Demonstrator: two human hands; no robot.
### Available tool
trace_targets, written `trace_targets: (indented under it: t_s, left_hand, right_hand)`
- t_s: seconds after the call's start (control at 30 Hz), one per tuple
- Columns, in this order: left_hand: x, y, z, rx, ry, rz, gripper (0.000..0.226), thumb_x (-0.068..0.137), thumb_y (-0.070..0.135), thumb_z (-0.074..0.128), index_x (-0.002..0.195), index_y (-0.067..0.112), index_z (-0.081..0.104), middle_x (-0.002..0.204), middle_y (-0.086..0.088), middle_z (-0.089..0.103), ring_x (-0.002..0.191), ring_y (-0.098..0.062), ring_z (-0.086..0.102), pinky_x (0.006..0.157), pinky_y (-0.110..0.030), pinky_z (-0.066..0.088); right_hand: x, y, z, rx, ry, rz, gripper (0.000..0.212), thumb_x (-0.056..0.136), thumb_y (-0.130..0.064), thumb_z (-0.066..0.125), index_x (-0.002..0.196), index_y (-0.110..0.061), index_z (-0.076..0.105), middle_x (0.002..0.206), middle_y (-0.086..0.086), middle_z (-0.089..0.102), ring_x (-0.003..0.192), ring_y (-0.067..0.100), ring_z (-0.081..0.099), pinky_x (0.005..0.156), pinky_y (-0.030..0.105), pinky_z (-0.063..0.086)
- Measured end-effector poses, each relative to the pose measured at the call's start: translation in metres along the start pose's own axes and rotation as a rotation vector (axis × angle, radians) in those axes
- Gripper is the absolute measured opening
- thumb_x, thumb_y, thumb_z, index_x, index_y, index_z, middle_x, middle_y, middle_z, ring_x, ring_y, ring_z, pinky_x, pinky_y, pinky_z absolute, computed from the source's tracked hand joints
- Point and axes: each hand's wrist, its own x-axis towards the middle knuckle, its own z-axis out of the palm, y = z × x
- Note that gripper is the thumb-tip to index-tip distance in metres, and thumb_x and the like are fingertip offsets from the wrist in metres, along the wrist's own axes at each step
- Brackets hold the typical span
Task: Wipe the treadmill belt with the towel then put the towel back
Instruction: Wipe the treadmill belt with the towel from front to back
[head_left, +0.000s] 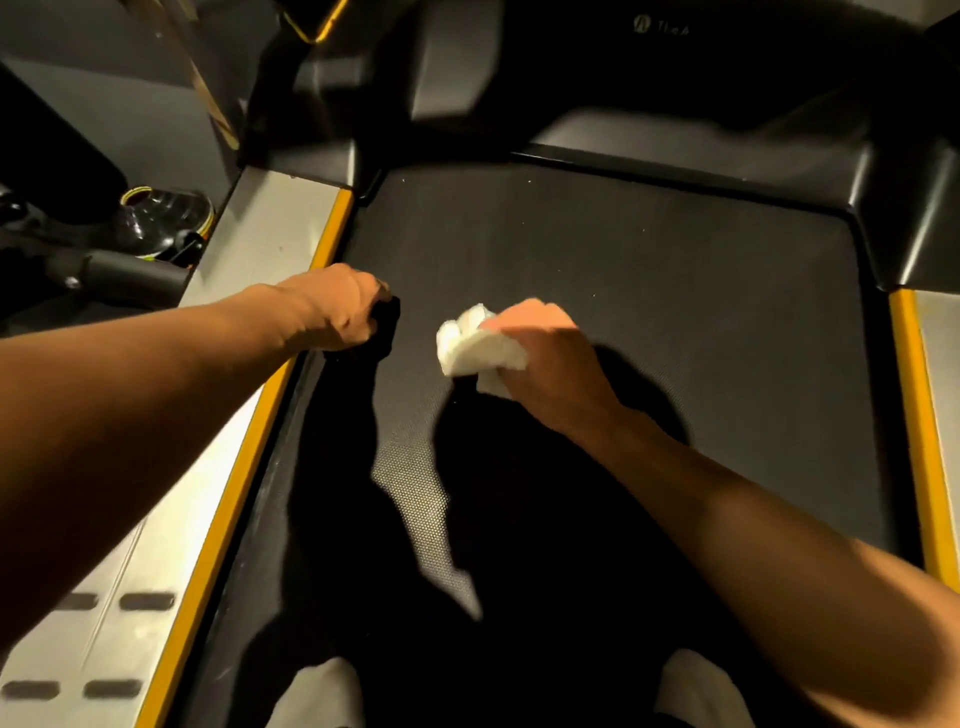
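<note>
At frame centre I note my right hand (550, 358) clenched around the bunched white towel (475, 345) above the treadmill belt (649, 291), left hand (332, 306) fisted, apparently empty, at the belt's left edge.

Head view, steeply down, seemingly close over treadmill belt (597, 291)
</note>
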Motion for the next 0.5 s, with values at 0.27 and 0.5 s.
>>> trace_targets:
  t_s: [0.27,0.5]
  left_hand:
    - [0.007,0.014,-0.001,-0.005,-0.017,-0.024,0.045,0.090,0.024,0.060,0.135,0.021,0.054,0.123,-0.008,0.063,0.109,-0.030,0.061,0.094,-0.034,0.050]
    - [0.003,0.007,0.003,0.026,0.021,-0.009,0.053,0.089,0.011,0.059,0.140,0.019,0.045,0.131,-0.012,0.057,0.115,-0.032,0.057,0.096,-0.036,0.047]
  right_hand:
    - [-0.029,-0.037,0.032,-0.004,-0.109,-0.227,0.033,0.074,-0.018,0.056,0.103,-0.022,0.071,0.105,0.004,0.066,0.098,0.037,0.061,0.076,0.044,0.052]
    - [0.023,-0.002,0.019,-0.044,0.117,0.048,0.035,0.075,-0.023,0.076,0.109,-0.031,0.072,0.111,0.005,0.066,0.100,0.034,0.060,0.083,0.046,0.051]
